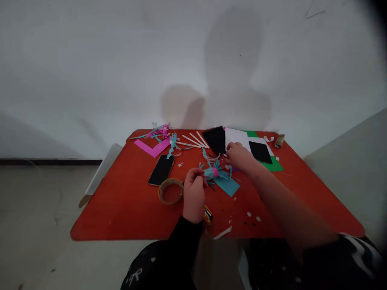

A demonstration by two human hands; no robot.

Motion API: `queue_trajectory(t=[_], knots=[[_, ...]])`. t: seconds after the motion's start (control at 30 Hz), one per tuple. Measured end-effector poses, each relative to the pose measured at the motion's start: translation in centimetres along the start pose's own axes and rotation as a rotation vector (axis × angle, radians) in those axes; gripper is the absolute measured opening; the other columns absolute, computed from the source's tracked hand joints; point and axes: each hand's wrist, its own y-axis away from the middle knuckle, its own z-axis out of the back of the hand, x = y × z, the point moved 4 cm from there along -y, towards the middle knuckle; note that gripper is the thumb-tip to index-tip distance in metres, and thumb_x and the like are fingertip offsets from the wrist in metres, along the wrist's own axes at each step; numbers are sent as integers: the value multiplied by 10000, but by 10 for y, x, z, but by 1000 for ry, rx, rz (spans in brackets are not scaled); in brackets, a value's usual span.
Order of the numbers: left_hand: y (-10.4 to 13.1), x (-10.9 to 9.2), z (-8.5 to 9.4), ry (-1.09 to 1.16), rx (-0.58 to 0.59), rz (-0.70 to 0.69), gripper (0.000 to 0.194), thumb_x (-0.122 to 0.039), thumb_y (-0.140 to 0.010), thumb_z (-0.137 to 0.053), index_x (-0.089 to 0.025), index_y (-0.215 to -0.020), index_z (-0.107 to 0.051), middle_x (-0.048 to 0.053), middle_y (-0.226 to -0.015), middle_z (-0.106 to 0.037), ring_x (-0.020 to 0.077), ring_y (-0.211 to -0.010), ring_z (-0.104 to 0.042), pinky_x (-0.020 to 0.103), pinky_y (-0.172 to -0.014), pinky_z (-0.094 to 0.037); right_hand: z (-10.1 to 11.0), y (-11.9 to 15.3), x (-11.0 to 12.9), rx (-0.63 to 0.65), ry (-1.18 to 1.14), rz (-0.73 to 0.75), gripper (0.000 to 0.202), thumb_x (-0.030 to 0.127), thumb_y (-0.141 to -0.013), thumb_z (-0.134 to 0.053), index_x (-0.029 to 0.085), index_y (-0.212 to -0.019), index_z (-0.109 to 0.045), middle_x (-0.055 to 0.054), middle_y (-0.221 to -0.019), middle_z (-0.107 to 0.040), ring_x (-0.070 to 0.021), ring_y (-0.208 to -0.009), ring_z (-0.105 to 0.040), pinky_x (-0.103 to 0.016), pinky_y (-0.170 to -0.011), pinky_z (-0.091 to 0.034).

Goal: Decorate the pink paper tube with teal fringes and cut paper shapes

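Note:
My left hand (pixel 195 193) is closed around one end of a blue fringed paper roll with a pink band (pixel 214 172), held above the table. Under the roll lies a blue paper sheet (pixel 229 187). Further right, my right hand (pixel 238 156) reaches over the lower edge of a white paper sheet (pixel 236 139). Its fingers are bent together and point down beside a black sheet (pixel 215 139); what they pinch, if anything, is too small to make out. Just left of my left hand is a roll of tape (pixel 162 197). A yellow-and-black cutter (pixel 208 214) shows partly beside my left wrist.
On the red table (pixel 121 209) lie a phone (pixel 161 170), a pink paper piece (pixel 154 150), several white strips (pixel 193 141), blue and pink shreds (pixel 163 130), green paper (pixel 276 164) and a small brown roll (pixel 279 141). A wall (pixel 121 80) stands behind.

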Motion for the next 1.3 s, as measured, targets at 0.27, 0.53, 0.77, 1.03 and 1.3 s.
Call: queue_trajectory(t=[0.27, 0.53, 0.77, 1.03, 1.3], knots=[[-2, -6, 1, 62, -11, 0, 153, -156, -700, -559, -174, -849, -586, -37, -734, -521, 84, -613, -465, 223, -607, -367, -8, -42, 49, 38, -62, 131, 313, 410, -948, -587, 169, -913, -783, -167, -1048, -688, -272, -986, -600, -341, -815, -424], [1, -9, 2, 38, 2, -42, 148, -174, -754, -569, -180, -896, -613, -16, -812, -579, 85, -637, -499, 221, -613, -403, 26, -6, 60, -97, -248, 71, 274, 299, -1004, -436, 177, -980, -680, -72, -939, -698, -178, -831, -609, -264, -726, -417], [8, -18, -15, -47, 73, -118, 342, -329, -836, -719, -178, -1139, -671, 71, -1078, -680, 134, -837, -626, 251, -720, -510, 52, 70, 66, -345, -412, 196, 213, 304, -998, -505, 201, -942, -683, -82, -901, -733, -224, -861, -633, -333, -830, -443], [46, -7, -43, -44, 273, -35, 401, -468, -725, -849, -172, -972, -739, 54, -935, -729, 133, -781, -654, 270, -720, -548, 60, 167, 72, -662, -112, 226, 183, 205, -982, -567, 251, -1021, -740, -57, -945, -772, -204, -898, -636, -413, -1016, -395], [94, -11, -45, 29, 321, 68, 389, -438, -674, -899, -193, -952, -779, 66, -1005, -759, 161, -860, -702, 288, -758, -595, 79, 213, 68, -719, -53, 250, 167, 199, -963, -622, 280, -1062, -730, -29, -939, -774, -213, -904, -648, -459, -1045, -398]])
